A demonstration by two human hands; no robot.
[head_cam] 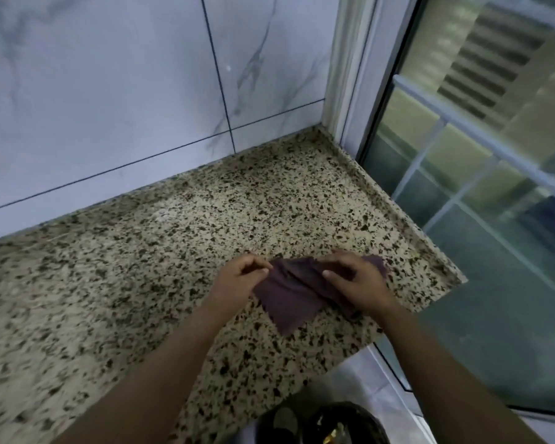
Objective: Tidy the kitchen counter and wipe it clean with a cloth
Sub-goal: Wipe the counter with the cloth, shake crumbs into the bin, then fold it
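Your left hand (242, 277) pinches the left edge of the purple cloth (289, 299); your right hand (354, 283) curls over its right side, fingers closed on the fabric; the cloth hangs between both hands, just above the speckled counter (141, 267), near its right end by the window (494, 187).

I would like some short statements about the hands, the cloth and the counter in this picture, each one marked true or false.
1. Both hands hold the purple cloth. True: the left hand and the right hand each grip it.
2. The cloth lies at the far left of the granite counter. False: it is near the right end.
3. The wall behind is marble-look tile. True.
4. The cloth is white. False: it is dark purple.
5. A window stands to the left. False: it is on the right.
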